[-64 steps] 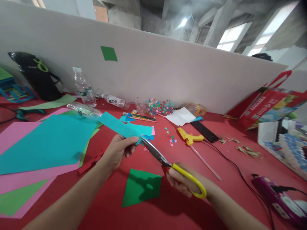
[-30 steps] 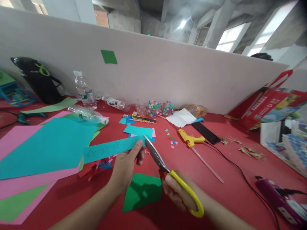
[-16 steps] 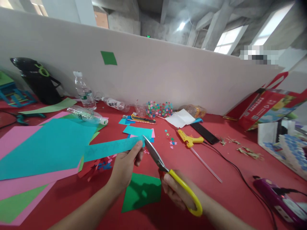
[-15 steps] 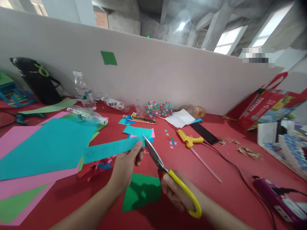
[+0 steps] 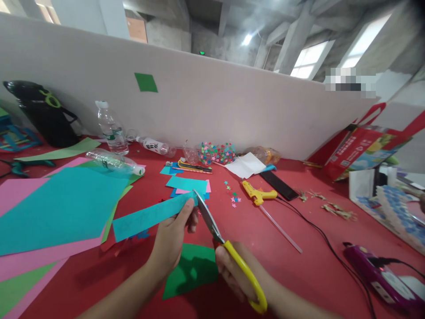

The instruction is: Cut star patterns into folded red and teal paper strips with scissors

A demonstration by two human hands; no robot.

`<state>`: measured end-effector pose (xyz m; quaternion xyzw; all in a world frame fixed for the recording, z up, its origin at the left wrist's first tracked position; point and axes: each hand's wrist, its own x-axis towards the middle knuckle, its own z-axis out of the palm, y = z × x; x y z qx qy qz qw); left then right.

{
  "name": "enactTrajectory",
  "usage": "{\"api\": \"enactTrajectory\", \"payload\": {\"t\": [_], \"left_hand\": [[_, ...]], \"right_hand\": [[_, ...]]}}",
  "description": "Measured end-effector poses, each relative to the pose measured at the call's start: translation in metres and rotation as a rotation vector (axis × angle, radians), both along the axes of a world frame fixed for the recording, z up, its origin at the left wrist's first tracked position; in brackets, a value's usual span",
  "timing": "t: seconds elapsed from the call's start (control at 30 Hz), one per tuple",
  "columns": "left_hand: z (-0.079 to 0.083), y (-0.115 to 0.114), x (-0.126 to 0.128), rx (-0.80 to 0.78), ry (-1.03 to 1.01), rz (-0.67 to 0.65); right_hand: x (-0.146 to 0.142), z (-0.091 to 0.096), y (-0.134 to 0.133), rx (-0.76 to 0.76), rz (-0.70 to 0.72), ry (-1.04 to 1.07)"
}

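My left hand (image 5: 172, 237) pinches one end of a long teal paper strip (image 5: 151, 215) that reaches out to the left above the red table (image 5: 299, 261). My right hand (image 5: 237, 274) grips yellow-handled scissors (image 5: 229, 254). Their metal blades point up-left and the tips meet the strip's end right by my left thumb. A green paper piece (image 5: 192, 270) lies flat beneath both hands.
Large teal, pink and green sheets (image 5: 59, 208) cover the left. Plastic bottles (image 5: 111, 128), a heap of coloured paper stars (image 5: 215, 153), a yellow glue gun (image 5: 257, 193) with cable, a black phone (image 5: 279, 185), a purple device (image 5: 381, 277) and red cartons (image 5: 361, 144) stand along the white partition and right side.
The teal strip swung from pointing up-left to lying nearly level, and my left hand shifted right along it. Both hands and the scissors drew slightly nearer to me.
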<state>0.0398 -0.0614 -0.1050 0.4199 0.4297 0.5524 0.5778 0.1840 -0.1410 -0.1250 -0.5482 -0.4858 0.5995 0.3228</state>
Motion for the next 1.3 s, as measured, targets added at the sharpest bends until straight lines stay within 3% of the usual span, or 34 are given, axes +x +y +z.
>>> {"api": "enactTrajectory", "payload": {"t": [0.5, 0.93, 1.3], "left_hand": [[-0.002, 0.007, -0.003, 0.066, 0.05, 0.001], [-0.02, 0.042, -0.01, 0.128, 0.044, 0.037], [-0.022, 0.028, -0.014, 0.115, 0.075, 0.016]], "right_hand": [[0.0, -0.003, 0.013, 0.047, 0.005, -0.01], [0.021, 0.011, 0.045, 0.101, 0.025, -0.157], [0.027, -0.001, 0.034, 0.107, 0.077, -0.181]]}}
